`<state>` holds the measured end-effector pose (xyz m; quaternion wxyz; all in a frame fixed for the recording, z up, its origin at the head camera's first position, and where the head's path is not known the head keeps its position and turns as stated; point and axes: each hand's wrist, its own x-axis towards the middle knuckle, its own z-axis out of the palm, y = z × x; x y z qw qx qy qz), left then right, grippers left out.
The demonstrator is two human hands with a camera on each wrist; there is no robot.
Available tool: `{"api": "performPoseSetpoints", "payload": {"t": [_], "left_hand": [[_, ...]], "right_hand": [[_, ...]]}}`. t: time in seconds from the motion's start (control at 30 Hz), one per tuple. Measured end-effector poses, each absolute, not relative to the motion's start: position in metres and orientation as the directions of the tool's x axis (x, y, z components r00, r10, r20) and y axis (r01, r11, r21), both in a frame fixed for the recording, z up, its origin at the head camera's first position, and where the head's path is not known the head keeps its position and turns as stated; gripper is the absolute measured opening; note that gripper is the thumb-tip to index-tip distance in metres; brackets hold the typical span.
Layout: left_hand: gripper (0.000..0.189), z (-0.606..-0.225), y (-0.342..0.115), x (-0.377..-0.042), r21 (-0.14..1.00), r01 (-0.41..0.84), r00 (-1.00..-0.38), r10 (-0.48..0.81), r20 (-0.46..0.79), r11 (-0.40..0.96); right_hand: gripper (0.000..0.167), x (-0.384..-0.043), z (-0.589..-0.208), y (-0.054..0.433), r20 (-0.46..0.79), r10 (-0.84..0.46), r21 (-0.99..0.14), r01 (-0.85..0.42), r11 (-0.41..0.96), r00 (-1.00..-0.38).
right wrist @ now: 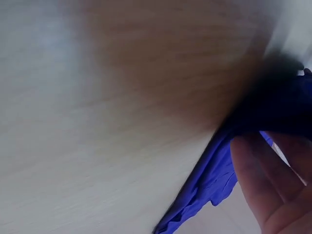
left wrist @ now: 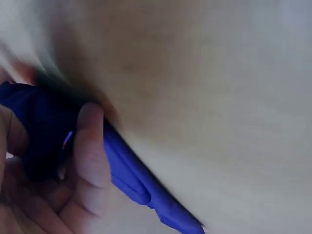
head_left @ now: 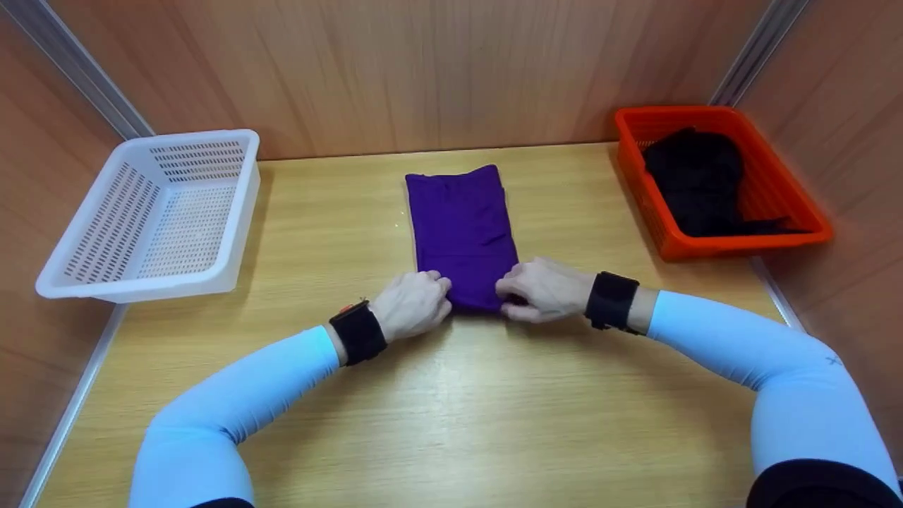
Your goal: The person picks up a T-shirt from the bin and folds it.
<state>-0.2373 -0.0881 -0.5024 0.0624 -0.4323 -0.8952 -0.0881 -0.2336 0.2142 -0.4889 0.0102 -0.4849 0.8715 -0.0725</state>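
Observation:
A folded purple cloth (head_left: 462, 219) lies on the wooden table, its far edge a little uneven and its front close to the person. The left hand (head_left: 411, 303) grips its near left corner, fingers curled. At the near right corner, the right hand (head_left: 547, 289) pinches the fabric. In the left wrist view the cloth (left wrist: 129, 170), looking blue there, runs between thumb and fingers (left wrist: 90, 161). The right wrist view has the cloth (right wrist: 212, 175) passing into that hand, with fingers (right wrist: 256, 175) against its underside. Part of the near edge is hidden behind the hands.
To the left stands a white perforated basket (head_left: 240, 212) with nothing in it. An orange basket (head_left: 748, 245) at the right holds black fabric (head_left: 695, 176). Wood-grain panels (head_left: 437, 77) enclose the table (head_left: 451, 409) at the back and sides.

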Motion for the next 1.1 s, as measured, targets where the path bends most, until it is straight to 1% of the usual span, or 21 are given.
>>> {"api": "performPoseSetpoints", "payload": {"t": [0.07,0.13,0.17,0.23,0.3,0.33,0.4,0.43,0.5,0.57,0.63,0.73,0.8,0.87,0.97,1.1], "left_hand": [[0.022,-0.505,-0.088,-0.238,0.116,0.784,-0.619,0.757,0.209,0.610],[0.026,-0.508,-0.089,-0.240,0.135,0.786,-0.617,0.753,0.230,0.603],[0.028,-0.509,-0.090,-0.240,0.148,0.787,-0.616,0.752,0.236,0.599],[0.035,-0.509,-0.092,-0.241,0.195,0.777,-0.630,0.745,0.218,0.599],[0.043,-0.507,-0.093,-0.241,0.220,0.761,-0.645,0.747,0.162,0.610],[0.047,-0.506,-0.093,-0.241,0.219,0.757,-0.648,0.751,0.129,0.615],[0.051,-0.504,-0.095,-0.240,0.191,0.768,-0.633,0.770,0.081,0.611],[0.050,-0.503,-0.095,-0.240,0.171,0.781,-0.618,0.783,0.070,0.600],[0.039,-0.503,-0.097,-0.238,0.133,0.810,-0.583,0.809,0.076,0.571],[0.025,-0.502,-0.099,-0.237,0.144,0.825,-0.562,0.820,0.106,0.546],[0.018,-0.499,-0.100,-0.234,0.218,0.815,-0.570,0.811,0.131,0.537],[0.012,-0.494,-0.099,-0.230,0.361,0.776,-0.600,0.782,0.168,0.517],[0.013,-0.490,-0.097,-0.229,0.441,0.744,-0.626,0.754,0.198,0.502],[0.013,-0.486,-0.094,-0.229,0.499,0.712,-0.656,0.721,0.222,0.494],[0.012,-0.481,-0.090,-0.233,0.575,0.655,-0.707,0.666,0.238,0.490],[0.013,-0.474,-0.084,-0.246,0.658,0.589,-0.756,0.608,0.242,0.470]], "right_hand": [[0.038,-0.230,-0.491,0.216,0.040,-0.849,-0.140,-0.844,0.517,-0.527],[0.043,-0.228,-0.493,0.217,0.040,-0.848,-0.143,-0.843,0.518,-0.528],[0.041,-0.228,-0.494,0.217,0.050,-0.847,-0.149,-0.843,0.517,-0.529],[0.031,-0.228,-0.495,0.218,0.077,-0.836,-0.165,-0.834,0.526,-0.543],[0.024,-0.228,-0.494,0.220,0.097,-0.819,-0.198,-0.817,0.542,-0.566],[0.023,-0.229,-0.493,0.221,0.101,-0.808,-0.214,-0.806,0.552,-0.580],[0.022,-0.229,-0.489,0.223,0.098,-0.794,-0.239,-0.789,0.567,-0.600],[0.021,-0.229,-0.487,0.224,0.093,-0.792,-0.252,-0.783,0.568,-0.604],[0.018,-0.229,-0.482,0.224,0.076,-0.799,-0.281,-0.782,0.557,-0.597],[0.015,-0.228,-0.477,0.225,0.056,-0.817,-0.320,-0.785,0.530,-0.574],[0.014,-0.228,-0.470,0.227,0.018,-0.830,-0.384,-0.771,0.508,-0.557],[0.013,-0.227,-0.460,0.232,-0.028,-0.838,-0.503,-0.717,0.483,-0.546],[0.012,-0.228,-0.452,0.236,-0.029,-0.834,-0.576,-0.673,0.464,-0.551],[0.012,-0.230,-0.445,0.241,-0.002,-0.826,-0.633,-0.638,0.438,-0.564],[0.013,-0.234,-0.435,0.247,0.056,-0.786,-0.692,-0.592,0.414,-0.615],[0.014,-0.246,-0.425,0.250,0.106,-0.682,-0.753,-0.506,0.420,-0.724]]}}
